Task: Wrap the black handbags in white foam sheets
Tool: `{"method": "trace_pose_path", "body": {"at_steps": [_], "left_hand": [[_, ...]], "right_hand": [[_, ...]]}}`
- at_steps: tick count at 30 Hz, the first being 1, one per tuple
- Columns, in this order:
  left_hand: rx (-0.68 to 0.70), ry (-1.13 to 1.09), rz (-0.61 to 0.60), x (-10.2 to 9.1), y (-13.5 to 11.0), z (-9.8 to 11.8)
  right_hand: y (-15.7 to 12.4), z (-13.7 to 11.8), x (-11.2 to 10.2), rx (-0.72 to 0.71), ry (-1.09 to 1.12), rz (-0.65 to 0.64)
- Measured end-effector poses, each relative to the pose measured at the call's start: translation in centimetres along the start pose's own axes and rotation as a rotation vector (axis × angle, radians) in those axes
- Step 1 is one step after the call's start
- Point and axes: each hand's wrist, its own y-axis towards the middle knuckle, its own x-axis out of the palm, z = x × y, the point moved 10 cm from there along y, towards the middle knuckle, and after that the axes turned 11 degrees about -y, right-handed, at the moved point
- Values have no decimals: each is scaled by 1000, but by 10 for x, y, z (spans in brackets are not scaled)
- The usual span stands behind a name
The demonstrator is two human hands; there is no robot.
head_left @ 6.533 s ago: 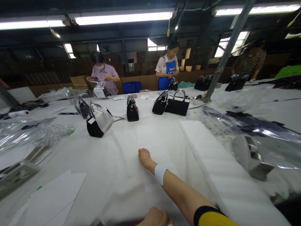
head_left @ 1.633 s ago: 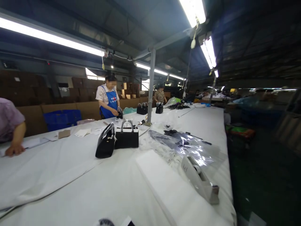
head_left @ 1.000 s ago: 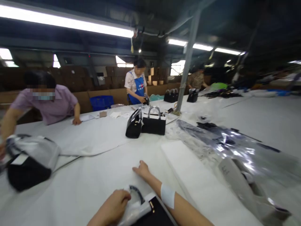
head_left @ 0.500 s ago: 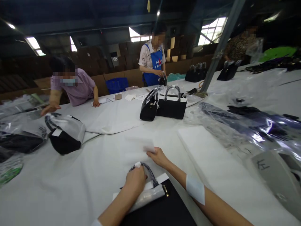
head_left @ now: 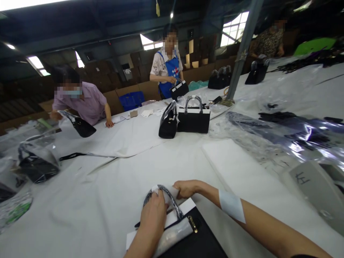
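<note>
A black handbag point(head_left: 200, 238) with a gold clasp lies at the bottom of the view, white sheeting along its top edge. Its handles point(head_left: 173, 200) are wrapped in clear film. My left hand point(head_left: 154, 213) is closed at the top of the handles, with its fingertips partly hidden. Just beyond the handles, my right hand point(head_left: 186, 189) pinches a thin white sheet point(head_left: 172, 191) that reaches behind and through the handle loop. A roll of translucent wrapping point(head_left: 174, 234) lies across the bag's front below the handles.
Two black handbags point(head_left: 193, 120) stand mid-table. Clear plastic bags point(head_left: 268, 136) and a grey plastic piece point(head_left: 309, 182) lie to the right, beside a stack of white foam sheets point(head_left: 236, 168). A metal post point(head_left: 243, 53) rises from the table. Several co-workers point(head_left: 166, 66) stand across it.
My right hand has brought the white sheet down and closer, behind the handles. My left hand stays at the handles. The co-worker at left has lifted a bag away; the one in the apron raised another.
</note>
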Motion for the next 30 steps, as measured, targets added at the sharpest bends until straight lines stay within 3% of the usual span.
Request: {"method": "trace_pose_path", "body": {"at_steps": [5,9,12,14,15,17,19,21,24,30], "left_hand": [[36,-13,-25,0,6,-3],[39,-9,-56,2,15,-8],[51,-6,-70,6,20,-10],[74,-7,-75,7,23,-9],[86,-7,-74,7,24,-7],[109,-6,-69,4,25,-5],[136,-6,-66,0,25,-3],[179,-19,-60,-5,24,-1],[251,-67,-37,-16,21,2],[307,-189,-1,-29,20,1]], "right_hand": [[-9,-3,15,50,115,-50],[-24,-15,-7,96,134,0],[-52,-43,-46,148,34,282],[-79,-83,-58,114,-135,524],[-90,-107,-51,70,-233,592],[-99,-143,-15,22,-387,569],[-99,-160,23,45,-525,518],[-97,-162,45,75,-628,514],[-92,-153,54,67,-676,497],[-89,-140,50,57,-630,453]]}}
